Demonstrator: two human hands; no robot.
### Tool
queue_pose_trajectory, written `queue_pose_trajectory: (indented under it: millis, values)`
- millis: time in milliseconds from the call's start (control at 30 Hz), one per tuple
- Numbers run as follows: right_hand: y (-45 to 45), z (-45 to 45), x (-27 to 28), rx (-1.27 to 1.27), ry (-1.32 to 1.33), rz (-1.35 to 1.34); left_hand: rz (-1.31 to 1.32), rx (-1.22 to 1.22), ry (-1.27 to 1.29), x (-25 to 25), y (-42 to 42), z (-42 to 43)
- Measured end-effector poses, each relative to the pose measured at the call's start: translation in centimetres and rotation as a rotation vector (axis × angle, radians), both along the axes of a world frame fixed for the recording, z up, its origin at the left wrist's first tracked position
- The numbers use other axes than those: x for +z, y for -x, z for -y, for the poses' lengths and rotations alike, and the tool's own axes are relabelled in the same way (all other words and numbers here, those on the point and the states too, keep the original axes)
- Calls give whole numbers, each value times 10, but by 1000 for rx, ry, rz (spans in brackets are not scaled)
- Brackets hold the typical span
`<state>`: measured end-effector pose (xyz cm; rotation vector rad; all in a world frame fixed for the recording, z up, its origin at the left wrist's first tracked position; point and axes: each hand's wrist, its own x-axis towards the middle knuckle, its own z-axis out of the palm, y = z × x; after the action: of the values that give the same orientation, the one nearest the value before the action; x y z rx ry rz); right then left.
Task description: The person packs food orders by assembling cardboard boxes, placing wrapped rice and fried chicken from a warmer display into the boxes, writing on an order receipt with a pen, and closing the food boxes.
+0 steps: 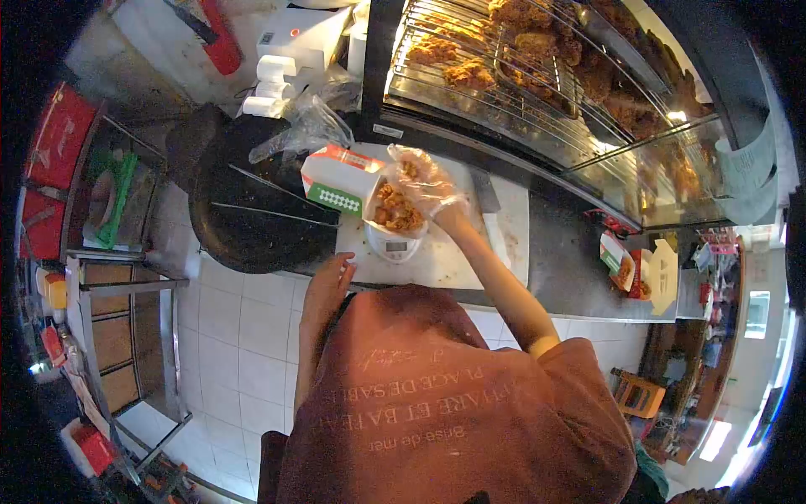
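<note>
My right hand (430, 186), in a clear plastic glove, is closed on a small piece of fried chicken (409, 169) just above an open takeaway box. This white, red and green box (342, 178) holds several fried chicken pieces (396, 210). Under it is a white digital kitchen scale (395, 249), whose display faces me; the reading is too small to make out. My bare left hand (337, 277) is at the counter's front edge, fingers apart and holding nothing. A knife (485, 191) lies on the white board (514, 189) right of my gloved hand.
A black round block (252, 197) with metal tongs (277, 206) stands at left. Behind it are crumpled plastic bags (311, 126) and a receipt printer (298, 38). A lit glass cabinet (504, 101) of fried chicken lines the back. More filled boxes (617, 262) stand at far right.
</note>
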<state>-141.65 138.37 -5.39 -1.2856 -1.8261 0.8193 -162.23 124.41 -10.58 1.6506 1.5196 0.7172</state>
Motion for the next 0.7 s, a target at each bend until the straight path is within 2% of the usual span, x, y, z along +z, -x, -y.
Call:
queue_pose_trajectory:
  millis: [33, 133, 233, 267, 367, 400, 467, 500, 567, 700]
  values:
    - [6, 5, 13, -9, 134, 7, -3, 2, -6, -1, 1, 0]
    - [7, 8, 28, 10, 183, 138, -2, 6, 2, -6, 1, 1]
    - [12, 10, 26, 4, 60, 209, -10, -2, 35, -13, 2, 3]
    - [10, 10, 23, 82, 154, 285, -24, -7, 35, -16, 2, 4]
    - [0, 7, -7, 155, -18, 606, -44, -6, 9, -18, 3, 6]
    - [-5, 5, 3, 135, -145, 543, -47, -1, -3, -18, 3, 6]
    - [-24, -1, 42, 97, -390, 408, -1, 29, 36, -10, 4, 6]
    - [-42, -18, 56, 106, -425, 242, 19, 41, 57, -7, 5, 7]
    - [-90, -33, 102, -296, -293, 341, -25, 41, -16, -9, 9, 9]
    - [-154, -63, 239, -563, -894, 1016, -83, -1, -40, -12, 12, 9]
